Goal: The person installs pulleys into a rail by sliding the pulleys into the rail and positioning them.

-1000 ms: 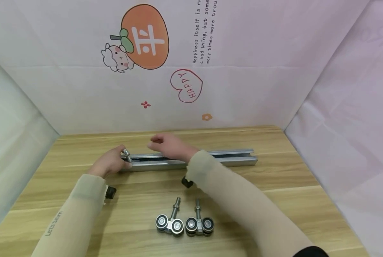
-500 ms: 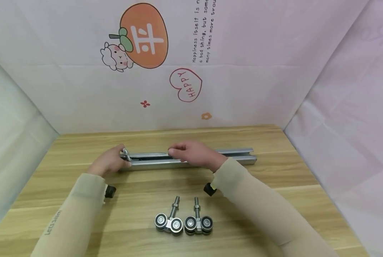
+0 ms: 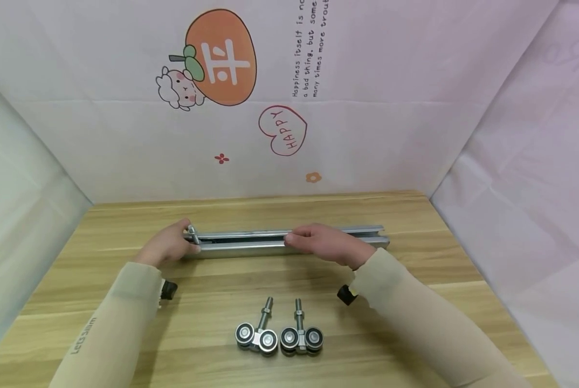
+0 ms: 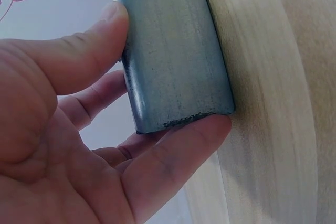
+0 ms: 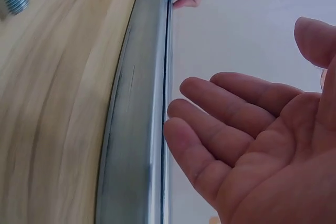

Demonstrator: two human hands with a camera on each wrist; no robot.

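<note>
A silver C-shaped metal rail [image 3: 243, 251] lies lengthwise near the back of the table, its slot facing up. My left hand [image 3: 168, 243] grips its left end. In the left wrist view, the thumb is on one side of the rail [image 4: 173, 51] and a finger presses against the end edge. A threaded bolt [image 3: 194, 235] with a nut sticks up from the slot beside that hand; what it joins inside is hidden. Over the rail's right half is my right hand [image 3: 325, 243], fingers loosely bent and holding nothing. The right wrist view shows its fingertips beside the slot.
Two roller trolleys, a left one [image 3: 257, 339] and a right one [image 3: 301, 340], lie at the front of the wooden table [image 3: 212, 302], bolts pointing away from me. White printed cloth [image 3: 367, 108] stands behind the table, with plain cloth on both sides.
My right hand has moved right along the rail and lowered towards it. The left hand, rail, upright bolt and two loose trolleys have stayed in place.
</note>
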